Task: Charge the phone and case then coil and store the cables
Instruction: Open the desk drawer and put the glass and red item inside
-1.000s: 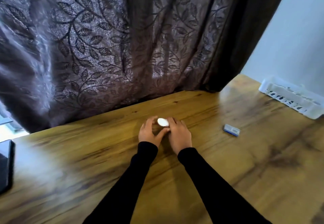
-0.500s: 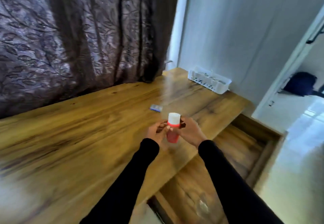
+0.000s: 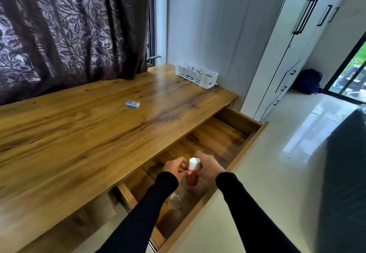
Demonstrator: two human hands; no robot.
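Both hands hold a red bundle with a white top [image 3: 192, 170], seemingly a coiled red cable with its white plug, over the open wooden drawer [image 3: 248, 145]. My left hand [image 3: 175, 168] pinches it from the left, fingers curled at the red part. My right hand [image 3: 210, 167] grips it from the right, partly behind it. A small blue and white case [image 3: 132, 104] lies alone on the wooden desk [image 3: 83, 134], far from both hands. No phone is in view.
A white slotted basket [image 3: 198, 75] with small items stands at the desk's far right corner by the wall. A clear rounded object [image 3: 173, 200] lies in the drawer below my hands. Dark curtains hang behind the desk. A wardrobe, a dark backpack [image 3: 306, 81] and a dark mattress edge lie right.
The view has swung right and down. Both hands have carried the red and white bundle from the desk top, past its front edge, to above the open drawer.
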